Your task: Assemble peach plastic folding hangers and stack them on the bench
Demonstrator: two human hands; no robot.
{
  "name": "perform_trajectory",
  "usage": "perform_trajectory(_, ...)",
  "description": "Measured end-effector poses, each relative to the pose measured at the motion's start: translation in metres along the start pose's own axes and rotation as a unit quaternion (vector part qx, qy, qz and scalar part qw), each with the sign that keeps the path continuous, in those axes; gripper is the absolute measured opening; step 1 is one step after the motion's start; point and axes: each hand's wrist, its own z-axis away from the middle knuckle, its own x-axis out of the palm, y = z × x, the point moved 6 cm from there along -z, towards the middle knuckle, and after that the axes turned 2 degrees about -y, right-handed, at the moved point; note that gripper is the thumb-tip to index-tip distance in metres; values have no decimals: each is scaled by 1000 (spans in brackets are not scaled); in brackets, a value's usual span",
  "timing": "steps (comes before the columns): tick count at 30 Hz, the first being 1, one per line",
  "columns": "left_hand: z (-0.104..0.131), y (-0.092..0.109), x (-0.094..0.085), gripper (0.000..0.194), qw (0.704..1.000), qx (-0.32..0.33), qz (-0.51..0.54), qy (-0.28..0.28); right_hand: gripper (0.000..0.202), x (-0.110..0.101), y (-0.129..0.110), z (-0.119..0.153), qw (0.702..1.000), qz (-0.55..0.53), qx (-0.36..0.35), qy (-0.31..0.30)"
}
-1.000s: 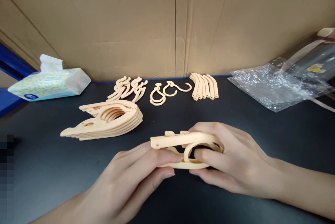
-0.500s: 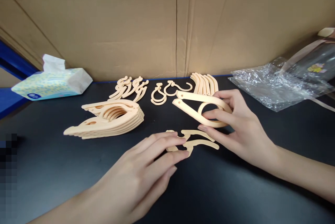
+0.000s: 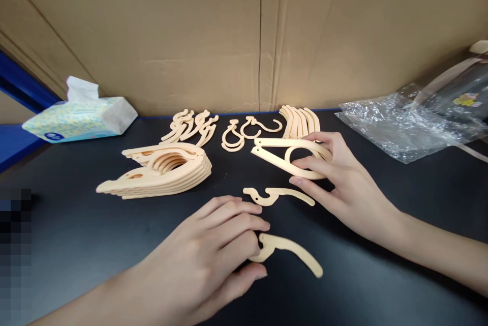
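Our hands are apart from each other above the black table (image 3: 76, 234). In the right hand (image 3: 348, 183) we grip a cream V-shaped frame (image 3: 282, 163) by its rounded end, thumb below and fingers over and through its ring, with the two holed tips pointing left. The frame is just in front of a row of curved strips (image 3: 301, 121), and whether it also rests on the table we cannot tell. Our left hand (image 3: 206, 255) is nearer to us, its fingers loosely curled over the hooked end of a curved arm (image 3: 303, 254), whose long tail sweeps out toward the lower right (our fingertips hide that end, so we cannot say whether it is pinched or merely touched). Just beyond those fingers, and below the frame, lies a matching arm (image 3: 287, 192), its notched end to the left. Farther left we have a stack of frames (image 3: 163, 179), their points also leftward; behind it lie bundles of small arms (image 3: 179, 130), with loose hooks (image 3: 232, 149) between them and the strips. A tissue pack (image 3: 76, 122) is at the far left, and a clear plastic bag (image 3: 396, 135) lies at the far right.
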Motion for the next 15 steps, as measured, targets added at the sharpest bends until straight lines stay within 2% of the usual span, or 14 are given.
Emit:
perform_trajectory(3, 0, 0, 1, 5, 1000, -7, 8, -2, 12, 0, 0, 1, 1000, -9, 4, 5)
perform_trajectory(8, 0, 1, 1, 17, 1000, -4, -1, -9, 12, -1, -2, 0, 1000, -18, -3, 11)
perform_trajectory(11, 1, 4, -2, 23, 1000, 7, -11, -4, 12, -1, -3, 0, 1000, -21, -9, 5)
perform_trajectory(15, 0, 9, -4, 27, 999, 37, 9, -26, 11, 0, -4, 1, 999, -35, -13, -7)
